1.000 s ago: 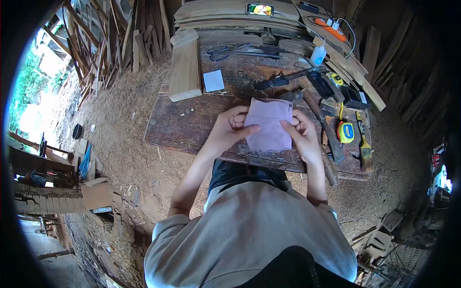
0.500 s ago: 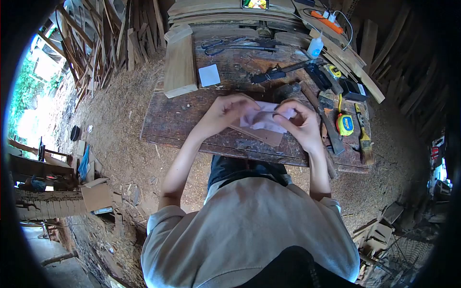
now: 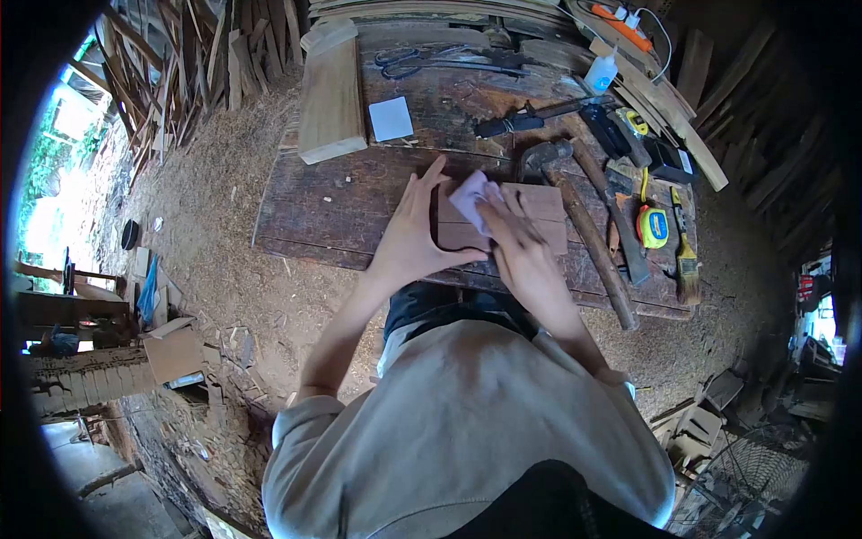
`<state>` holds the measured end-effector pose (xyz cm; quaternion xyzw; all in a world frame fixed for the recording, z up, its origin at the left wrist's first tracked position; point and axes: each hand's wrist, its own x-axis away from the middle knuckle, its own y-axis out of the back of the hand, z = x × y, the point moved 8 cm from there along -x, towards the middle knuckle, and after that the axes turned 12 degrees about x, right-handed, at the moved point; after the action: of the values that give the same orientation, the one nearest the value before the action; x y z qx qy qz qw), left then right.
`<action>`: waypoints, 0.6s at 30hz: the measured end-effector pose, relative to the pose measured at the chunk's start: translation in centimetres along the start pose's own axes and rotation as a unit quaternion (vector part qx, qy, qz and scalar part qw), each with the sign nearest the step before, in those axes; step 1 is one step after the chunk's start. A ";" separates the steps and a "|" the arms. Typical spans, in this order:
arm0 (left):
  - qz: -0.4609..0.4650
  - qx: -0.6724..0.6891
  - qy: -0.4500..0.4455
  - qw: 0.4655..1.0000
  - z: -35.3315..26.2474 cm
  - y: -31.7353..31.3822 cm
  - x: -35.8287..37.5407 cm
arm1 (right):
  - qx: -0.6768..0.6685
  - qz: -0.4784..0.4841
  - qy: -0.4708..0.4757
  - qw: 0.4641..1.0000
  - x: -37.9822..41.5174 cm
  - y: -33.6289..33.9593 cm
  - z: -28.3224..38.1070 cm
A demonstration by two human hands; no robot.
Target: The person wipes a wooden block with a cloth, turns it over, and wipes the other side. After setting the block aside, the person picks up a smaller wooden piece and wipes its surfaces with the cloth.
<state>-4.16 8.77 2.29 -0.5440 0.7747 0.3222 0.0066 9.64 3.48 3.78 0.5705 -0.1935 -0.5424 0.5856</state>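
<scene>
A flat reddish-brown wooden board (image 3: pixel 543 205) lies on the workbench (image 3: pixel 310 207) near its front edge. My right hand (image 3: pixel 525 260) presses a folded pale pink sheet (image 3: pixel 469 199) against the upper left part of the board, fingers over it. Whether the sheet is cloth or paper I cannot tell. At the board's left end is my left hand (image 3: pixel 409 238), thumb and fingers spread wide around that end, the thumb along the near edge. A hammer (image 3: pixel 588 238) lies just right of the board, its handle reaching past the front edge of the bench.
Right of the hammer lie a tape measure (image 3: pixel 653 226), a brush (image 3: pixel 687 260) and a chisel-like tool (image 3: pixel 628 238). Farther back are scissors (image 3: pixel 400 63), a white square (image 3: pixel 391 119), a thick plank (image 3: pixel 330 99) and a glue bottle (image 3: pixel 601 74). An orange power strip (image 3: pixel 620 27) sits at the back right.
Both hands held the sheet open above the board before. Now the left hand has let go and spread at the board's left end, while the right presses the folded sheet onto the board.
</scene>
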 end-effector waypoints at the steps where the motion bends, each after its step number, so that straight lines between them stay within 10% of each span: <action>1: -0.025 0.069 0.017 0.997 0.4 -0.1 0.3 | 0.040 -0.004 0.031 0.999 -0.7 -0.4 0.7; 18: -0.038 0.093 0.021 0.995 0.7 0.0 0.6 | 0.056 -0.016 0.034 0.998 1.7 1.5 -4.0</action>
<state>-4.63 8.59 1.46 -0.5765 0.7803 0.2365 0.0534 14.22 3.50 3.38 0.6231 -0.1948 -0.5204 0.5504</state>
